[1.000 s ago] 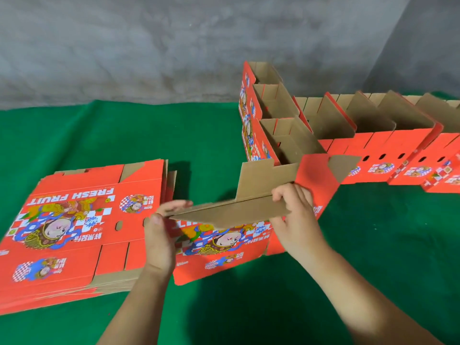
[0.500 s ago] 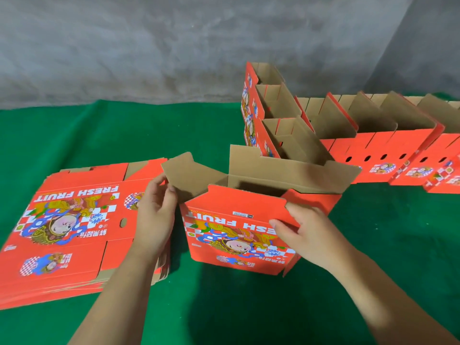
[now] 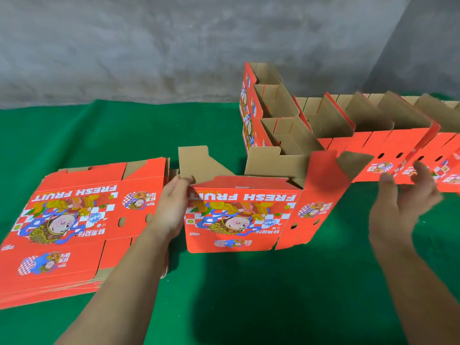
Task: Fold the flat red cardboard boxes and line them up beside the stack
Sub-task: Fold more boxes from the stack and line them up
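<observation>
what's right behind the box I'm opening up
Finished open-topped boxes stand in a column directly behind the half-opened box; its raised flaps hide their lower parts.

Half-folded box (image 3: 239, 215): red, "FRESH FRUIT" print, upright on green cloth, top flaps open.
Flat stack (image 3: 82, 220): just left, printed side up.
Folded boxes (image 3: 348, 135): rows behind and right, open-topped.

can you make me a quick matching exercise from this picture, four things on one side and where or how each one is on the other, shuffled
Things:
1. flat stack
2. half-opened box
3. left hand
4. right hand

States:
A. open in the air, touching nothing
B. lying flat at the left of the green cloth
C. standing in the middle, top flaps up
D. gripping the box's left edge

Pairs: 1-B, 2-C, 3-D, 4-A
</observation>
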Available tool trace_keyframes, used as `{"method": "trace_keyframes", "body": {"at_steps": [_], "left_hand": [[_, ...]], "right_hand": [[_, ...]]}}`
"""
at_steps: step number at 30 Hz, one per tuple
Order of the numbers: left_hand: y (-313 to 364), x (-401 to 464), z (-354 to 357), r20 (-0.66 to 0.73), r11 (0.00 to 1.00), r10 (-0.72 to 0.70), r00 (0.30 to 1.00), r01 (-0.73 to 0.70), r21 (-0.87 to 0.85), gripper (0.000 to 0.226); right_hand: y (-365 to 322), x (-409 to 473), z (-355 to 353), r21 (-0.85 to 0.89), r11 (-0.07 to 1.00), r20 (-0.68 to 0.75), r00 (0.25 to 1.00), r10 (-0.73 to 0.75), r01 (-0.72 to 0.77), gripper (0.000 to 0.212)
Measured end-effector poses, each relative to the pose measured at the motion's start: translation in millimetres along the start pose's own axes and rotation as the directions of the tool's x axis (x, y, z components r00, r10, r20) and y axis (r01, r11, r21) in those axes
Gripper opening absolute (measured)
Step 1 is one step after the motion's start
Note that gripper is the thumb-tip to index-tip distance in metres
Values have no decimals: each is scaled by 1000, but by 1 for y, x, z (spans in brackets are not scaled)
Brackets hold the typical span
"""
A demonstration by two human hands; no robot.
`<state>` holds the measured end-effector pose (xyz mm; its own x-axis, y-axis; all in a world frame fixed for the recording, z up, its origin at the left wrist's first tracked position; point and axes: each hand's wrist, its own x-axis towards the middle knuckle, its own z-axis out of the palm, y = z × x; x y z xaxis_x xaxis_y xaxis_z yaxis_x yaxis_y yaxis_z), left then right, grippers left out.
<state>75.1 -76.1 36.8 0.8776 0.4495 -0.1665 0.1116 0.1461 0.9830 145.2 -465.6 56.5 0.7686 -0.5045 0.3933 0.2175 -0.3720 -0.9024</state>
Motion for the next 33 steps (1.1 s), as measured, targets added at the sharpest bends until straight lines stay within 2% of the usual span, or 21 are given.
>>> {"method": "trace_keyframes", "body": {"at_steps": [1, 2, 3, 4, 5, 7, 9, 12, 15, 17, 19, 20, 23, 25, 26, 27, 29, 31, 32, 33], "left_hand": [[2, 7, -1, -2, 1000, -8, 1000, 8, 7, 22], [3, 14, -3, 3, 1000, -18, 1000, 18, 22, 23], [5, 20, -3, 20, 999, -28, 999, 27, 43, 26], [7, 25, -3, 40, 997, -40, 998, 37, 64, 30], [8, 29, -1, 59, 997, -45, 997, 41, 66, 31], [8, 35, 3, 53, 999, -45, 998, 45, 0, 37], [5, 35, 8, 38, 998, -35, 999, 37, -55, 41], [-6, 30, 13, 92, 998, -17, 996, 23, -65, 37], [-14, 21, 25, 131, 993, -4, 991, 20, -118, 29], [-11, 13, 42, 99, 994, 34, 995, -24, -107, 37], [-6, 0, 57, 70, 994, 61, 996, -54, -92, 50], [-5, -7, 62, 68, 993, 76, 995, -69, -97, 58], [7, -18, 75, 122, 985, 132, 984, -116, -131, 81], [34, -20, 90, 33, 993, 117, 993, -116, -15, 94], [43, -28, 91, 27, 992, 114, 993, -115, 56, 89], [47, -41, 91, 47, 986, 134, 990, -138, 93, 85], [45, -81, 98, 180, 962, 235, 955, -255, 97, 107], [27, -128, 92, 328, 918, 338, 882, -386, 94, 110], [15, -146, 86, 316, 900, 371, 873, -422, 109, 107], [3, -156, 83, 230, 899, 379, 896, -416, 141, 103]], "right_hand": [[6, 6, 0, 58, 988, 97, 986, 138, -144, 65], [11, 9, 3, 117, 946, 252, 930, 268, -304, 64], [16, 9, 9, 155, 885, 409, 844, 347, -439, 60], [21, 8, 14, 163, 838, 513, 771, 378, -520, 59], [24, 5, 18, 162, 816, 569, 729, 381, -554, 59], [30, -3, 21, 188, 808, 580, 727, 367, -558, 55], [31, -12, 21, 197, 815, 520, 763, 384, -545, 47], [26, -27, 19, 228, 817, 511, 780, 362, -529, 43], [13, -41, 23, 266, 694, 536, 701, 471, -669, 56], [-1, -49, 26, 238, 660, 584, 648, 488, -712, 51], [-17, -59, 26, 209, 716, 609, 661, 438, -666, 27], [-23, -65, 27, 199, 731, 610, 667, 429, -653, 23], [-28, -82, 26, 175, 704, 520, 672, 527, -688, 39], [-36, -94, 27, 316, 650, 463, 711, 530, -691, 34], [-41, -100, 30, 383, 641, 431, 743, 512, -665, 34], [-46, -106, 33, 423, 655, 394, 778, 490, -626, 37], [-54, -120, 40, 457, 701, 316, 837, 447, -547, 34], [-58, -137, 46, 467, 731, 310, 866, 392, -497, 25], [-59, -146, 47, 468, 745, 330, 876, 351, -475, 25], [-59, -155, 47, 452, 774, 355, 885, 300, -443, 31]]}}
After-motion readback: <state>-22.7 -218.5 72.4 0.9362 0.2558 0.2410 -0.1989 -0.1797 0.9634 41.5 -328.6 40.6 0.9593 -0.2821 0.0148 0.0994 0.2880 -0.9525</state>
